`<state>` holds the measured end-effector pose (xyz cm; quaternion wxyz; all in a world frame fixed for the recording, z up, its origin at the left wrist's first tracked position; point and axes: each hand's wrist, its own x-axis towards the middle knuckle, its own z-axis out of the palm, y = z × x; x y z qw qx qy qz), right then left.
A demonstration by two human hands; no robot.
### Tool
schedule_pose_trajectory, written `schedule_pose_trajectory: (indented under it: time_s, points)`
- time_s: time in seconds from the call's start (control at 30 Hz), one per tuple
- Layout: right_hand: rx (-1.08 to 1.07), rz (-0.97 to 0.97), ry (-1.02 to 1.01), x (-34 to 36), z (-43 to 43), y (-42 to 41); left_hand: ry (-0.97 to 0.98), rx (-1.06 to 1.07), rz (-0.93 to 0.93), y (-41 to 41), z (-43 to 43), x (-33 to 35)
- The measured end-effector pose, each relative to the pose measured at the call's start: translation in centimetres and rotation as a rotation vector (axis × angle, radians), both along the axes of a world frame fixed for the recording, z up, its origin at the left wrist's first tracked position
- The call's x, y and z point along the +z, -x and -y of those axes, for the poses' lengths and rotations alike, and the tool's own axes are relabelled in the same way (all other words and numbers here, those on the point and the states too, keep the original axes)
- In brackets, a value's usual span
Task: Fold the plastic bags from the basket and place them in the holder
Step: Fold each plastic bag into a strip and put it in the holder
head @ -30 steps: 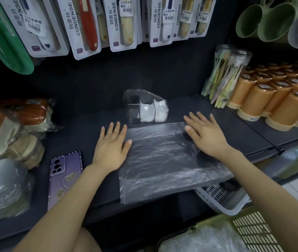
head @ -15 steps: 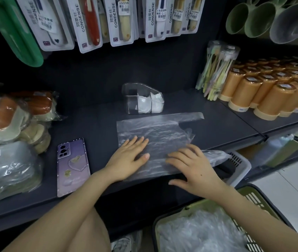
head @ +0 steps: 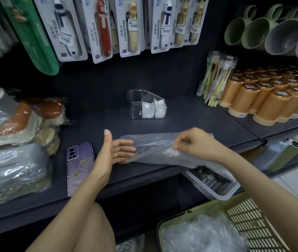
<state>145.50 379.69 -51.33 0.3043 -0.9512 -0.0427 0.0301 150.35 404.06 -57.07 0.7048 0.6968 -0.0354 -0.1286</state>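
Your right hand [head: 195, 142] pinches the bag [head: 153, 153] mid-fold; left hand [head: 112, 151] straight-fingered, holding nothing (fingertips at its edge). Align edges squarely, then press the crease flat on the shelf [head: 181, 122].

The basket [head: 253, 220] is cropped below; the right forearm [head: 244, 170] hides part of the bag [head: 153, 148].

A dark shelf [head: 190, 122] fronts a black back panel [head: 108, 79]. Carded toothbrushes [head: 101, 28] hang above the shelf, orange cups [head: 264, 102] stand at its right end, and pale floor [head: 297, 180] lies below it.
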Motion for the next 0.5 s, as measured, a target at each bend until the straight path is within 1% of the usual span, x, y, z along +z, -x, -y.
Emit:
schedule_pose_trajectory:
  time_s: [0.1, 0.2, 0.27, 0.37, 0.5]
  points:
    - [-0.008, -0.091, -0.015, 0.3, -0.2, -3.8, -0.053, 0.084, 0.005, -0.5, -0.1, -0.3]
    - [-0.008, -0.209, -0.036, -0.4, -0.5, -6.9, -0.099, 0.053, 0.006, -0.4, -0.1, -0.2]
    - [0.001, -0.263, -0.033, -1.3, -0.9, -8.6, -0.169, 0.054, 0.046, -0.2, 0.0, 0.0]
    - [-0.009, -0.275, -0.036, -2.8, -1.3, -10.0, -0.295, 0.098, 0.075, -0.5, 0.1, -0.2]
    - [-0.049, -0.266, -0.14, -4.1, -1.8, -10.3, -0.411, 0.211, 0.057, -1.5, 0.0, -1.2]
